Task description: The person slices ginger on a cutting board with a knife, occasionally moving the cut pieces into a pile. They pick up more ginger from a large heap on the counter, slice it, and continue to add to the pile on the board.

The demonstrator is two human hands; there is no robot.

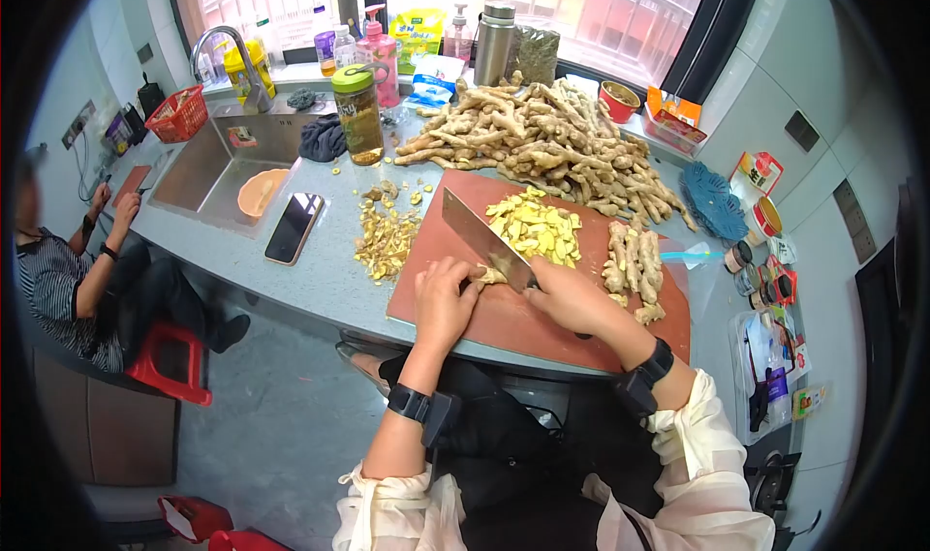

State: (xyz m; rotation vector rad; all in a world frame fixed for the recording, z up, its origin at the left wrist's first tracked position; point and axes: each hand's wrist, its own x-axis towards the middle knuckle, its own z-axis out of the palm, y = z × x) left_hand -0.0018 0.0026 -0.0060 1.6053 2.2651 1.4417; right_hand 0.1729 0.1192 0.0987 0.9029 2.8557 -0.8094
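My right hand [567, 297] grips the handle of a broad cleaver [480, 236], its blade slanting up to the left over the reddish-brown board [426, 285]. Beside the blade's lower end, my left hand [446, 299] has its fingers curled on a small piece of ginger [492, 275], partly hidden by the fingers. Yellow ginger slices [535, 227] are heaped on the board behind the cleaver. Whole ginger roots [635, 260] lie at the board's right. Scraps and peelings [385, 236] are spread on the counter to the left.
A large ginger pile [552, 130] covers the back of the counter. A phone [294, 229] lies left, near the sink [208, 178]. A green-lidded bottle [359, 115] stands behind the scraps. Jars [746, 278] line the right side. Another person [73, 280] sits far left.
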